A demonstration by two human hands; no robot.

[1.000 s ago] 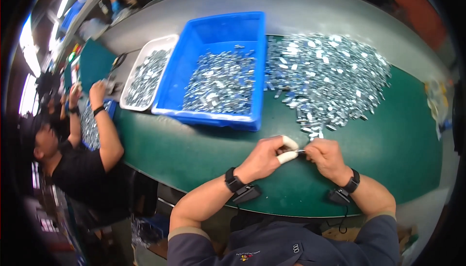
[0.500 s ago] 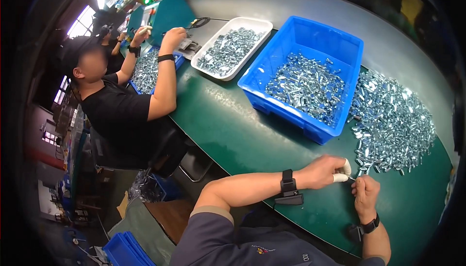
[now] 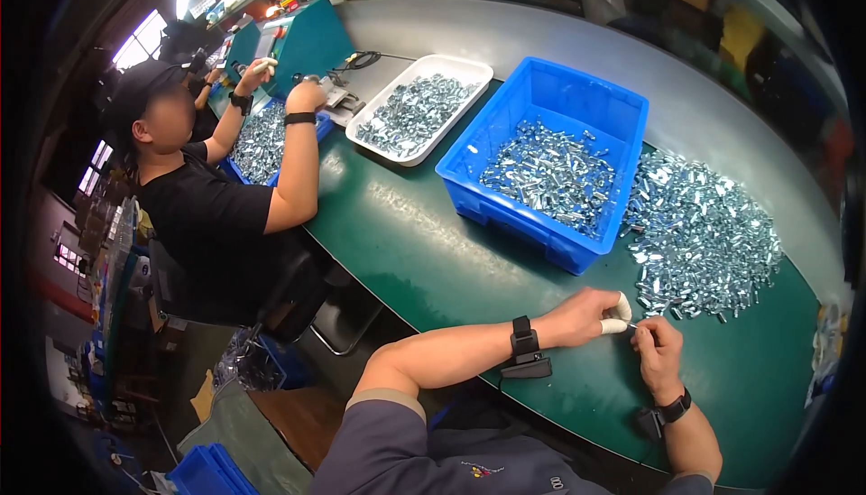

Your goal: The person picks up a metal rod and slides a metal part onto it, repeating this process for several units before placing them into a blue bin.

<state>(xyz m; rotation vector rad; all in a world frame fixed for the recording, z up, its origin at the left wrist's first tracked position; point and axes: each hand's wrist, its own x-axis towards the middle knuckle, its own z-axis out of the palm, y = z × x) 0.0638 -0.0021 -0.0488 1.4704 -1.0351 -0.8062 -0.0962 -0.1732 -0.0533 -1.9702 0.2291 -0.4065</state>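
My left hand [image 3: 582, 318], with pale finger cots on thumb and forefinger, pinches one end of a thin, shiny metal part [image 3: 634, 324]. On its other side my right hand [image 3: 658, 355] is closed, thumb and fingertips meeting at the part. Its exact shape is too small to make out. Both hands are above the green tabletop [image 3: 559, 364], just in front of a large heap of small silvery metal parts [image 3: 708, 238]. Left of the heap stands a deep blue bin [image 3: 541, 247], partly filled with similar parts.
Beyond the bin, a white tray [image 3: 410, 154] holds more metal parts. At the left a co-worker [image 3: 212, 179] in black sits by a green machine [image 3: 311, 42] and a blue tray [image 3: 322, 125] of parts. A grey metal wall [image 3: 686, 102] runs along the table's back.
The view has shifted slightly, so the table things appear further left. My hands stay together around the thin part. The co-worker's nearer hand has lowered toward the machine.
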